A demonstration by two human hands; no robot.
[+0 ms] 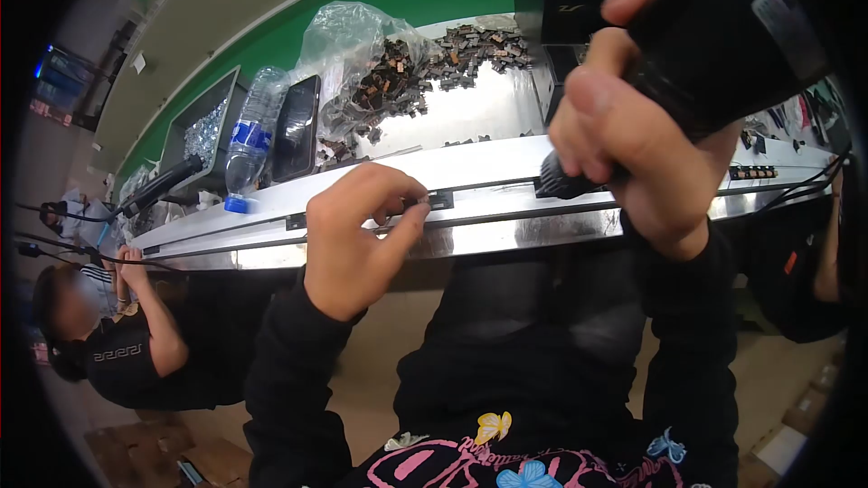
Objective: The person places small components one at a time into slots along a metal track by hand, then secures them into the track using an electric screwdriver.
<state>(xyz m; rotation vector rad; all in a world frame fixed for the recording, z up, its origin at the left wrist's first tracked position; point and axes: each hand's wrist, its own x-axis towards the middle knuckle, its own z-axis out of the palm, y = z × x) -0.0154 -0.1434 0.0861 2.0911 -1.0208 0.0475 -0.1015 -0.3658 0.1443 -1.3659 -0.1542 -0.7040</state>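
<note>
My left hand [362, 235] is over the metal track along the bench edge, thumb and index fingertip pinched together. What sits between them is too small to make out. A small dark part [440, 200] lies on the track right beside those fingertips. My right hand [646, 126] is raised at the right, its fingers wrapped round a bulky black hand-held device [732, 41] with a pale label. Below that hand a ribbed black tip [561, 179] points down at the track; I cannot tell whether it belongs to the device.
Behind the track are a heap of small metal parts [393, 72], a plastic bag [339, 32], a phone [297, 126], a water bottle [250, 140] and a grey bin [203, 131]. A black box [574, 0] stands at the back. Co-workers sit left [136, 343] and right [796, 262].
</note>
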